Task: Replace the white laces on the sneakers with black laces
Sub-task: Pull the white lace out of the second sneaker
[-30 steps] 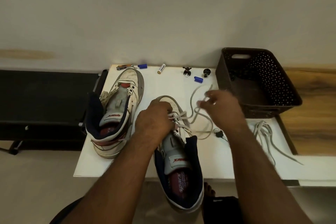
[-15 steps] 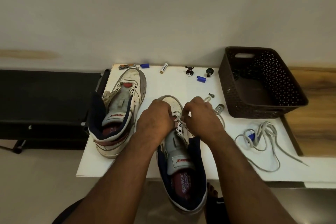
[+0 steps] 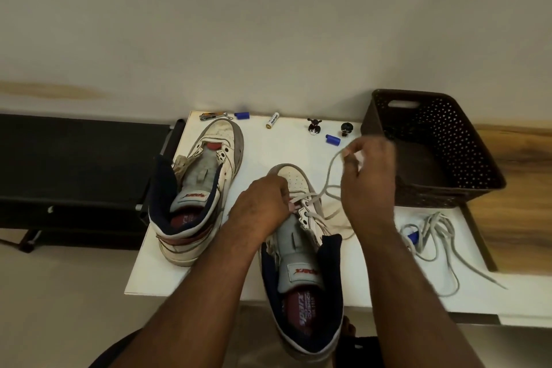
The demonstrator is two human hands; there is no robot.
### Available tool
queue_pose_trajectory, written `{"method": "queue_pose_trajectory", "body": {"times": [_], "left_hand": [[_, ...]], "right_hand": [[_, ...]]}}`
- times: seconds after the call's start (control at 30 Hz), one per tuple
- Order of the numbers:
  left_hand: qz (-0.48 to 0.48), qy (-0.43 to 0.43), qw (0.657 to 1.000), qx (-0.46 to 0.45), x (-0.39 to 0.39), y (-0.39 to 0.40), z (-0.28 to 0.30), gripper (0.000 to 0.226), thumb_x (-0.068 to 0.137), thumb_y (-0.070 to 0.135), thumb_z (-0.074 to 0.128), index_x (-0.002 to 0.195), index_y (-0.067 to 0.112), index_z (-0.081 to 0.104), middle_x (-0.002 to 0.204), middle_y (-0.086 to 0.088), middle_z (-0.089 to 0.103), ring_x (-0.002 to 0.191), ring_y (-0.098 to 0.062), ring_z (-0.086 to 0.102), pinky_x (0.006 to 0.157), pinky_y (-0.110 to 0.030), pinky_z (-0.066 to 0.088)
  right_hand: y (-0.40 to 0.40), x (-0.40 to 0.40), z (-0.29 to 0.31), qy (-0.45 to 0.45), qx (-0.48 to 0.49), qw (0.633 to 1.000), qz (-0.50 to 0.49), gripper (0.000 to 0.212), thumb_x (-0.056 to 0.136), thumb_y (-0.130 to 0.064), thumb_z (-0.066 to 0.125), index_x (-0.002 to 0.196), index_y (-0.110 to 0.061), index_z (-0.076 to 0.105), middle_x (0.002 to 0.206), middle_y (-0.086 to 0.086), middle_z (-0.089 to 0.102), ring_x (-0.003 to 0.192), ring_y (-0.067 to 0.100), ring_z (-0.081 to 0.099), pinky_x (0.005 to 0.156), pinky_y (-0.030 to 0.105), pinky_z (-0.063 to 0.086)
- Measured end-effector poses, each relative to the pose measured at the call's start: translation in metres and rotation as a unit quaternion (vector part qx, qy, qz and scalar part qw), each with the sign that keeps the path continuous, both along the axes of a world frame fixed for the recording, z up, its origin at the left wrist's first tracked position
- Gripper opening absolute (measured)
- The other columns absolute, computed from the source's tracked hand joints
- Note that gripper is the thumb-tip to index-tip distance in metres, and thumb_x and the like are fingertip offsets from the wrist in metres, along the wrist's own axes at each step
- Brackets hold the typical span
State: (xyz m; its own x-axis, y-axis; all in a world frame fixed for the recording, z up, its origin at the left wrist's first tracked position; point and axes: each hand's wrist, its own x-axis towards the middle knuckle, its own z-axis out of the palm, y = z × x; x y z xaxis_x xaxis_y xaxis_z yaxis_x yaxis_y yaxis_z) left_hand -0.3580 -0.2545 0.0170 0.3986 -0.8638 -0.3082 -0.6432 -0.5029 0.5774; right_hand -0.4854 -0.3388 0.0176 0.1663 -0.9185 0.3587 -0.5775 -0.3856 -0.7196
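Note:
Two worn white sneakers lie on a white table (image 3: 167, 263). The left sneaker (image 3: 203, 188) has no lace in it. The right sneaker (image 3: 301, 248) keeps a white lace (image 3: 324, 188) in its lowest eyelets. My left hand (image 3: 263, 206) presses on this shoe's tongue and pinches at the eyelets. My right hand (image 3: 369, 176) is raised toward the basket and pinches the white lace, which runs slack down to the shoe. A second loose white lace (image 3: 436, 236) lies in a heap on the table to the right. No black lace shows.
A dark perforated basket (image 3: 454, 164) stands at the back right. Small items line the table's far edge: a battery (image 3: 272, 120), two blue caps (image 3: 332, 139), two small figures (image 3: 313, 125), a nail clipper (image 3: 213, 115). A black bench (image 3: 74, 170) sits to the left.
My right hand has moved up and right from the eyelets, drawing the white lace out of the right sneaker. My left hand has stayed on the shoe.

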Motion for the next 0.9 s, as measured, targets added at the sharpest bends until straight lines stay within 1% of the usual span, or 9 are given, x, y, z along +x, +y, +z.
{"method": "queue_pose_trajectory", "body": {"times": [0.13,0.23,0.3,0.4,0.53,0.63,0.77,0.83,0.9], "left_hand": [[0.015,-0.006,1.0,-0.006,0.001,0.0,-0.001,0.006,0.089,0.017,0.061,0.09,0.019,0.057,0.103,-0.001,0.062,0.095,-0.018,0.056,0.073,-0.025,0.037],[0.02,-0.008,1.0,-0.005,0.001,-0.001,-0.001,0.016,0.087,0.012,0.061,0.1,0.02,0.06,0.103,0.001,0.06,0.09,-0.017,0.053,0.074,-0.026,0.039],[0.017,-0.006,1.0,0.001,0.001,-0.001,-0.002,0.024,0.084,0.015,0.065,0.107,0.022,0.06,0.111,-0.001,0.062,0.096,-0.019,0.057,0.078,-0.028,0.044],[0.012,-0.006,1.0,0.008,0.003,0.001,-0.002,0.04,0.079,0.013,0.068,0.116,0.026,0.059,0.119,-0.003,0.062,0.104,-0.023,0.059,0.083,-0.028,0.047],[0.036,-0.022,0.999,-0.014,0.009,0.003,-0.003,0.041,0.08,0.005,0.064,0.114,0.026,0.059,0.116,-0.005,0.061,0.1,-0.023,0.06,0.075,-0.025,0.044],[0.05,-0.027,0.998,-0.019,0.014,0.005,-0.002,0.041,0.081,-0.001,0.059,0.114,0.023,0.058,0.11,-0.005,0.059,0.095,-0.024,0.058,0.073,-0.026,0.043],[0.046,-0.037,0.998,-0.033,0.013,0.005,0.0,0.046,0.079,-0.005,0.053,0.115,0.024,0.051,0.098,0.002,0.049,0.084,-0.018,0.05,0.07,-0.025,0.037],[0.037,-0.042,0.998,-0.04,0.011,0.005,0.002,0.048,0.078,-0.007,0.051,0.115,0.024,0.049,0.1,0.005,0.046,0.084,-0.017,0.047,0.07,-0.025,0.035],[0.031,-0.047,0.998,-0.042,0.01,0.006,0.001,0.049,0.078,-0.008,0.049,0.115,0.024,0.049,0.105,0.004,0.047,0.086,-0.015,0.046,0.071,-0.025,0.033]], "right_hand": [[0.001,-0.001,-0.011,0.163,0.15,0.963,0.154,0.047,0.088,-0.014,0.065,0.132,-0.023,0.05,0.13,0.003,0.05,0.113,0.021,0.055,0.096,0.039,0.047],[0.004,0.002,-0.014,0.294,0.126,0.923,0.214,0.034,0.085,-0.015,0.067,0.117,-0.025,0.063,0.122,0.001,0.056,0.111,0.023,0.055,0.093,0.036,0.047],[0.005,0.002,-0.014,0.295,0.151,0.917,0.222,0.023,0.084,-0.014,0.067,0.105,-0.023,0.068,0.111,0.001,0.063,0.103,0.021,0.058,0.086,0.033,0.048],[0.005,0.002,-0.013,0.279,0.152,0.927,0.197,0.021,0.084,-0.016,0.068,0.103,-0.022,0.063,0.103,-0.001,0.06,0.094,0.017,0.058,0.075,0.028,0.045],[0.002,-0.002,-0.012,0.297,0.166,0.924,0.173,0.011,0.082,-0.016,0.071,0.086,-0.02,0.061,0.089,-0.003,0.063,0.086,0.018,0.061,0.068,0.028,0.046],[-0.003,-0.006,-0.007,0.324,0.205,0.91,0.155,0.012,0.079,-0.03,0.076,0.079,-0.023,0.067,0.081,-0.006,0.062,0.08,0.015,0.061,0.065,0.025,0.044],[-0.005,-0.009,0.004,0.334,0.208,0.908,0.141,0.028,0.075,-0.053,0.074,0.088,-0.027,0.074,0.085,-0.009,0.064,0.084,0.013,0.062,0.07,0.027,0.045],[-0.005,-0.009,0.005,0.317,0.24,0.901,0.172,0.035,0.075,-0.054,0.073,0.082,-0.02,0.076,0.081,-0.004,0.069,0.071,0.008,0.062,0.062,0.023,0.045],[-0.002,-0.012,0.01,0.257,0.283,0.899,0.213,0.035,0.079,-0.044,0.074,0.071,-0.01,0.073,0.071,0.005,0.066,0.05,0.001,0.055,0.046,0.013,0.038]]}}
